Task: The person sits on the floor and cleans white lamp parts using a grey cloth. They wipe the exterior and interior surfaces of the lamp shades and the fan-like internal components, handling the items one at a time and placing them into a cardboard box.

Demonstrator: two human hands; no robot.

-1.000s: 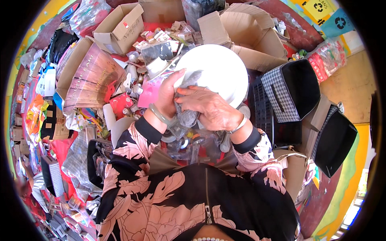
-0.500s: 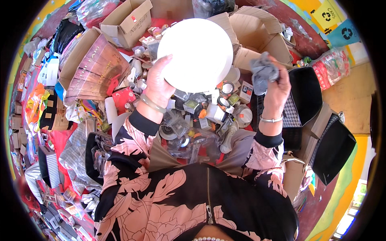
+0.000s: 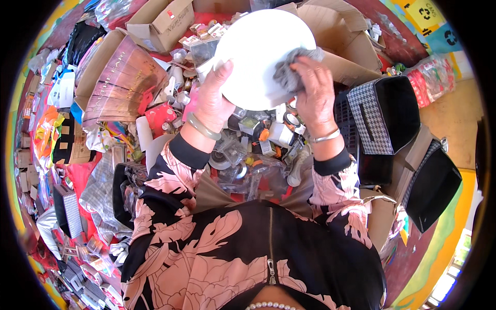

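A round white disc [image 3: 253, 57], like a plate or lid, is held up over the heap in front of me. My left hand [image 3: 216, 98] grips its lower left rim, thumb on the near face and the other fingers hidden behind it. My right hand [image 3: 314, 90] is closed on a crumpled grey cloth [image 3: 289, 70] that presses against the disc's right side. Glare washes out the disc's surface, so any marks on it cannot be made out. Below both hands lie jumbled small containers, among them a white jar [image 3: 280, 134] and clear plastic packaging [image 3: 258, 173].
Open cardboard boxes [image 3: 161, 26] stand behind, with another carton [image 3: 330, 31] behind the right hand. Black bins with houndstooth sides [image 3: 371, 116] are at the right. A pleated brown box [image 3: 124, 82] and a red dotted item [image 3: 161, 116] lie at the left.
The right hand has moved left and brought the grey cloth onto the disc. The disc and left hand have shifted slightly right and away from me.
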